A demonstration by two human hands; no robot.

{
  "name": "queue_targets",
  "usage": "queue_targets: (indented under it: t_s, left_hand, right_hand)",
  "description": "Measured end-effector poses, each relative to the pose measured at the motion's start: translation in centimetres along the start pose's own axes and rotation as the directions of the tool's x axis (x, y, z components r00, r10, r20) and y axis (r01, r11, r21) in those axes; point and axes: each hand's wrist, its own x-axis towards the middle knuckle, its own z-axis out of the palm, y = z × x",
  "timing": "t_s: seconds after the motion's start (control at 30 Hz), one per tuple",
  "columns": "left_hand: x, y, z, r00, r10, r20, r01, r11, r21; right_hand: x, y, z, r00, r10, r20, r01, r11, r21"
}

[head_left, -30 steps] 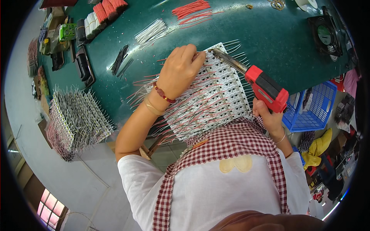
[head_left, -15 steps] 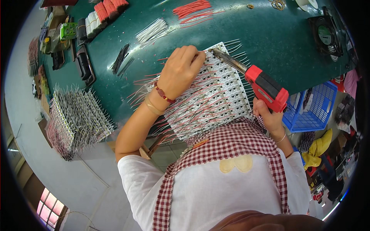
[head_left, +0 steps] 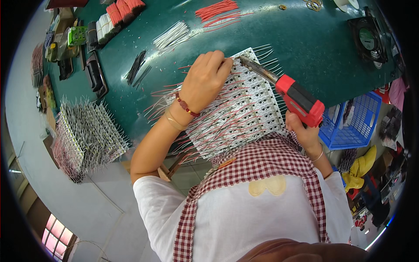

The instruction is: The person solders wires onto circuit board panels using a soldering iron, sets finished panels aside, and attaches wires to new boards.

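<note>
A white panel of small circuit boards [head_left: 263, 105] lies tilted at the table's near edge, its lower end against my checked apron. Rows of red and white wires stick out from its left side, and more pale wires from its right edge. My left hand [head_left: 205, 78] rests over the panel's upper left, thumb and forefinger pinched on a thin red wire near the top. My right hand [head_left: 304, 131] grips a red and black soldering gun [head_left: 300, 100] from below. The gun's metal tip points up-left and meets the panel's top, close to the left fingertips; the exact contact is too small to see.
On the green table [head_left: 297, 39] lie bundles of red wires [head_left: 217, 11], white wires [head_left: 171, 37] and black wires [head_left: 136, 67]. A black fan [head_left: 368, 39] stands far right. Wired panels are stacked [head_left: 89, 133] at left. A blue basket [head_left: 352, 122] sits right, below the table.
The soldering gun and my right hand have shifted very slightly left. My left hand keeps its pinch in nearly the same place.
</note>
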Motion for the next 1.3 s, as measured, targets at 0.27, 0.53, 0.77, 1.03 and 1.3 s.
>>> queue_targets:
  t_s: [0.27, 0.53, 0.77, 1.03, 1.3]
  left_hand:
    - [0.1, 0.1, 0.0, 1.000, -0.006, -0.007, 0.006, 1.000, 0.001]
    - [0.1, 0.0, -0.2, 1.000, 0.010, -0.007, -0.010, 1.000, -0.002]
    - [0.1, 0.0, -0.2, 1.000, -0.002, -0.007, 0.002, 1.000, -0.011]
    - [0.5, 0.0, 0.0, 1.000, 0.007, -0.013, -0.007, 1.000, -0.003]
    - [0.4, 0.4, -0.7, 0.997, -0.012, 0.073, 0.008, 0.999, 0.042]
  right_hand:
    - [-0.3, 0.5, -0.6, 0.998, -0.066, -0.004, 0.066, 0.997, 0.027]
    - [-0.3, 0.8, -0.2, 0.999, -0.034, -0.004, 0.034, 0.997, -0.067]
    - [-0.4, 1.2, 0.0, 0.996, -0.076, -0.053, 0.074, 0.997, -0.039]
    - [-0.3, -1.3, -0.9, 0.985, -0.149, -0.081, 0.158, 0.981, 0.115]
    - [-0.5, -3.1, -9.7, 0.692, -0.440, -0.572, 0.581, 0.810, 0.080]
